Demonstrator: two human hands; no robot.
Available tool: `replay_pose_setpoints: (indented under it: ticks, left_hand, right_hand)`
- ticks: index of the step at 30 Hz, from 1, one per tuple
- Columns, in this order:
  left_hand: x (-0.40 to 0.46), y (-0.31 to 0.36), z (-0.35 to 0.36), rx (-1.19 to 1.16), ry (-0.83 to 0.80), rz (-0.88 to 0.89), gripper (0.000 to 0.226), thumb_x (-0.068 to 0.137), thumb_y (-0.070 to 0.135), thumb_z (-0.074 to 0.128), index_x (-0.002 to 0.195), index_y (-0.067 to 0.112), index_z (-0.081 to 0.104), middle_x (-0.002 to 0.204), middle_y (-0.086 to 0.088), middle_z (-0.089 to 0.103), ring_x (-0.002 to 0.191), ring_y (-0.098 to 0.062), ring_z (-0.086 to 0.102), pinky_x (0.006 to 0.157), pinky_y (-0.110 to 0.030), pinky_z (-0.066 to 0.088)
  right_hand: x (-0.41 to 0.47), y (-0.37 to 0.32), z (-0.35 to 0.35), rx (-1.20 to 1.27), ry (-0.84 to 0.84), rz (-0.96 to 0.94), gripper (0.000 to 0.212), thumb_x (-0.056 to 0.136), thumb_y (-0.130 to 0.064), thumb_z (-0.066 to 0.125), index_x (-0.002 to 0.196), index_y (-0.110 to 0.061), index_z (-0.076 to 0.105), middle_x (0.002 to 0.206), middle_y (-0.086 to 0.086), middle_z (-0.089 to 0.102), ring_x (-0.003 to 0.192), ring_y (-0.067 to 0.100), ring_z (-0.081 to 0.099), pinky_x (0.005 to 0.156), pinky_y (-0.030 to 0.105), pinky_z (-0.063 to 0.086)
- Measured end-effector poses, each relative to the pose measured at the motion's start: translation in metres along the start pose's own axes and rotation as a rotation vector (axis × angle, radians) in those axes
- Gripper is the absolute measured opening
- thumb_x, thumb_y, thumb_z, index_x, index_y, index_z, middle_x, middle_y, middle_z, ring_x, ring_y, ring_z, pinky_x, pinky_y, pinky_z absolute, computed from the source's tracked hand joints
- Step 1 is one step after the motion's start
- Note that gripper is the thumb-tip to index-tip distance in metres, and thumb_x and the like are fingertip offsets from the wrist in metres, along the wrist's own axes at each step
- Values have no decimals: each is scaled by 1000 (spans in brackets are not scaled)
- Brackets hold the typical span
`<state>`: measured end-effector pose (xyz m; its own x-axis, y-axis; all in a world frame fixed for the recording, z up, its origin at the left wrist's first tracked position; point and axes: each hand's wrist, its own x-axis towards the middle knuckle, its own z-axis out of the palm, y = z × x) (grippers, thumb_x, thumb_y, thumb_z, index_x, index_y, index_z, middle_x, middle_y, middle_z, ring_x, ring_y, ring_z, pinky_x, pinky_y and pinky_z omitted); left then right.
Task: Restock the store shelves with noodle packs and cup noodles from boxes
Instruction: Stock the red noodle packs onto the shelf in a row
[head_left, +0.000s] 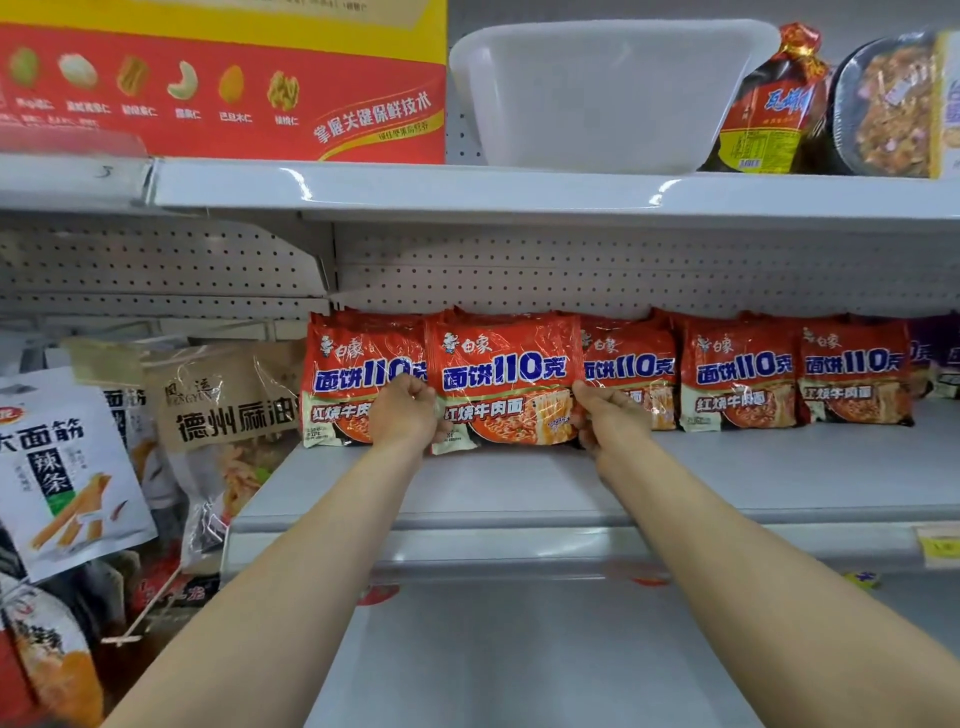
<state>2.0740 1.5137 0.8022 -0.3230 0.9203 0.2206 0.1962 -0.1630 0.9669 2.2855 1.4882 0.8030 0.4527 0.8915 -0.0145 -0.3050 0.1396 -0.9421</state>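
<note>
Head view, the only one: both arms are reaching in to the middle shelf (727, 483). The left hand (408, 415) and right hand (610, 415) are gripping one red noodle pack (506, 382) by its two side edges. The pack is standing upright toward the back of the shelf, its bottom edge at or just above the deck; I cannot tell which.

It is sitting second from the left end of the row. The leftmost pack (353, 379) is touching it, slightly overlapped at the seam. The three packs to the right (737, 374) are lining up along the same back line, the nearest one partly hidden behind the right hand.

Step in hand, as I read it: seating this pack into the row. To do it well:
- keep the face square to the shelf's front edge
- push it back until it is level with its neighbours
- settle the base flat before letting go, as the soft bag will likely slump
- let go with both hands together so it is not twisting

Fingers:
- left: curled tight round the pack's left edge, knuckles toward the camera, fingertips hidden
- right: wrapped on the right edge, thumb on the front face, other fingers behind and out of sight

Both are closed on the pack, neither loose.

The front half of the shelf is showing bare deck.
</note>
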Motion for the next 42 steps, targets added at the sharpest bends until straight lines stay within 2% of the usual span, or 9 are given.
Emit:
replay_pose_setpoints:
  ticks: [4, 11, 16, 22, 25, 27, 30, 35, 42]
  left_hand:
    - [6, 1, 3, 53, -6, 52, 7, 103, 13, 52, 102, 12, 58, 85, 1, 65, 70, -21, 75, 75, -41, 63]
    - [12, -7, 9, 151, 56, 108, 20, 102, 15, 56, 83, 22, 55, 93, -5, 69, 73, -21, 74, 56, -24, 56]
    - [18, -13, 11, 269, 77, 192, 12, 98, 16, 61, 87, 21, 60, 86, -1, 70, 79, -24, 73, 78, -46, 61]
    - [9, -11, 14, 297, 81, 270, 21, 97, 24, 65, 114, 13, 58, 91, -2, 69, 85, -22, 69, 82, -42, 57]
    - [2, -10, 13, 459, 111, 377, 23, 97, 29, 64, 115, 17, 57, 100, -1, 63, 88, -20, 60, 73, -35, 49]
    - [-3, -12, 12, 555, 88, 446, 17, 97, 35, 63, 105, 22, 57, 92, 2, 65, 82, -20, 62, 68, -34, 50]
    - [-8, -14, 15, 660, 7, 470, 19, 95, 43, 65, 95, 25, 59, 79, 7, 67, 77, -19, 65, 72, -36, 56]
    - [-10, -14, 15, 691, 5, 477, 23, 92, 48, 66, 95, 26, 59, 79, 6, 67, 78, -20, 66, 72, -35, 56]
    - [-5, -18, 19, 651, -63, 496, 36, 89, 48, 69, 113, 23, 61, 114, -2, 64, 105, -22, 61, 80, -30, 42]
  right_hand:
    - [4, 2, 2, 52, 32, 21, 11, 90, -18, 75, 94, -12, 67, 88, 7, 73, 63, 14, 67, 54, 22, 57]
    - [18, 9, 3, 5, 87, 10, 12, 89, -14, 77, 87, -9, 67, 89, 11, 75, 65, 18, 71, 63, 27, 61]
    - [24, 11, 5, -18, 90, 18, 7, 92, -7, 73, 87, -5, 67, 88, 15, 73, 66, 21, 73, 63, 27, 61]
    - [25, 12, 5, -92, 88, 4, 14, 93, -3, 69, 82, -10, 66, 89, 12, 73, 81, 25, 75, 82, 36, 62]
    - [22, 16, 4, -423, 99, -179, 4, 93, -18, 69, 94, -21, 67, 87, 2, 72, 77, 23, 74, 78, 45, 63]
    - [14, 15, 2, -666, 114, -374, 8, 91, -25, 66, 98, -26, 66, 88, -6, 69, 78, 17, 67, 74, 39, 58]
    - [3, 15, 2, -778, -29, -498, 5, 92, -24, 62, 95, -25, 66, 90, -12, 67, 82, 8, 61, 69, 26, 46]
    - [-3, 20, 6, -762, -242, -398, 10, 86, -23, 63, 85, -30, 70, 83, -6, 74, 84, 18, 72, 85, 45, 60]
    - [-4, 19, 10, -908, -349, -411, 26, 84, -31, 69, 108, -37, 75, 115, -13, 71, 106, 10, 64, 101, 38, 51]
